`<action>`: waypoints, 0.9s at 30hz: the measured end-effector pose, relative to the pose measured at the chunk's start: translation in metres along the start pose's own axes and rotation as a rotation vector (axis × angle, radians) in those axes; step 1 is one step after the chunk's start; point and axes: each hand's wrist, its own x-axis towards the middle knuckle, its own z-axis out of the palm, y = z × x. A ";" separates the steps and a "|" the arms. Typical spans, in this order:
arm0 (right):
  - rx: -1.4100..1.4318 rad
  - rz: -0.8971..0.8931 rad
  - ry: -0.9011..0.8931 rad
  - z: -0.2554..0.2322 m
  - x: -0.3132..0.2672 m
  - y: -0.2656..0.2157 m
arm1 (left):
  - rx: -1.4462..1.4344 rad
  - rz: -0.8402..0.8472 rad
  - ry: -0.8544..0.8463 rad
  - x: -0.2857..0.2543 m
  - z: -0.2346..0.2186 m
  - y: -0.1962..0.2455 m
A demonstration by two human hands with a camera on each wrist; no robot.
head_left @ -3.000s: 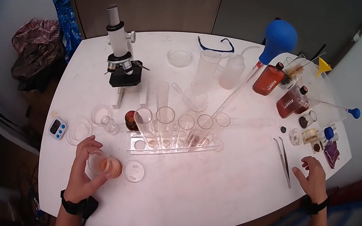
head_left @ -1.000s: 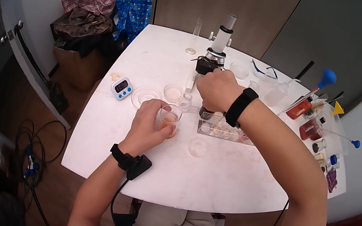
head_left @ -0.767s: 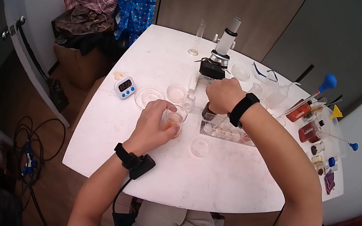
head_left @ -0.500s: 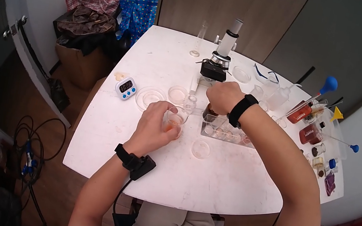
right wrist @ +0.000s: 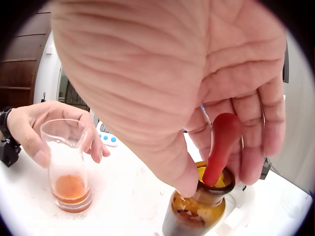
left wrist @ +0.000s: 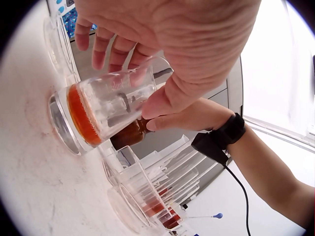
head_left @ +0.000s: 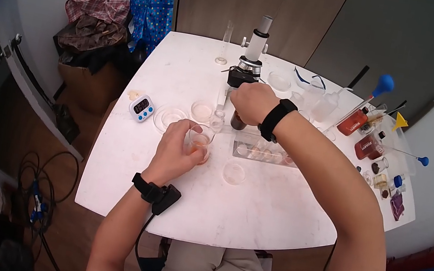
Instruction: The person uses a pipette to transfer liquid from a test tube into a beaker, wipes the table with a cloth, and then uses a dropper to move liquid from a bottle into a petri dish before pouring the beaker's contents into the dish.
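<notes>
Upright on the table, a glass beaker [head_left: 200,143] with orange liquid [left wrist: 81,114] in its base is held near the rim by my left hand [head_left: 173,148], thumb on one side and fingers on the other. My right hand [head_left: 254,103] grips the neck of an amber bottle [head_left: 238,122], its thumb on the glass in the right wrist view. A red rubber bulb [right wrist: 224,145] stands in the bottle's mouth [right wrist: 228,179], between thumb and fingers; its lower end is hidden. The bottle is just behind the left end of a clear rack [head_left: 260,156].
A microscope [head_left: 253,55] stands behind the right hand. Left of the beaker are glass dishes [head_left: 169,119] and a timer [head_left: 141,108]; a small dish [head_left: 234,173] lies before the rack. Red bottles [head_left: 353,122], a blue-bulbed pipette [head_left: 384,87] and a yellow funnel [head_left: 401,121] are at right.
My right hand has come from beside the tweezers at right to the amber bottle, which has shifted slightly back from the rack in the last half second. My left hand stays at the beaker.
</notes>
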 end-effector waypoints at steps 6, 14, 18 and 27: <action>-0.010 0.010 0.034 -0.027 -0.006 -0.003 | -0.007 0.021 0.001 0.000 0.001 -0.002; 0.121 -0.056 0.010 -0.086 -0.046 -0.004 | 0.004 0.017 -0.001 -0.001 0.001 -0.001; 0.218 -0.071 -0.008 -0.092 -0.090 0.000 | 0.003 0.003 0.006 0.000 0.002 -0.003; 0.502 -0.099 -0.107 -0.068 -0.144 0.024 | -0.011 0.015 0.013 0.000 0.006 -0.007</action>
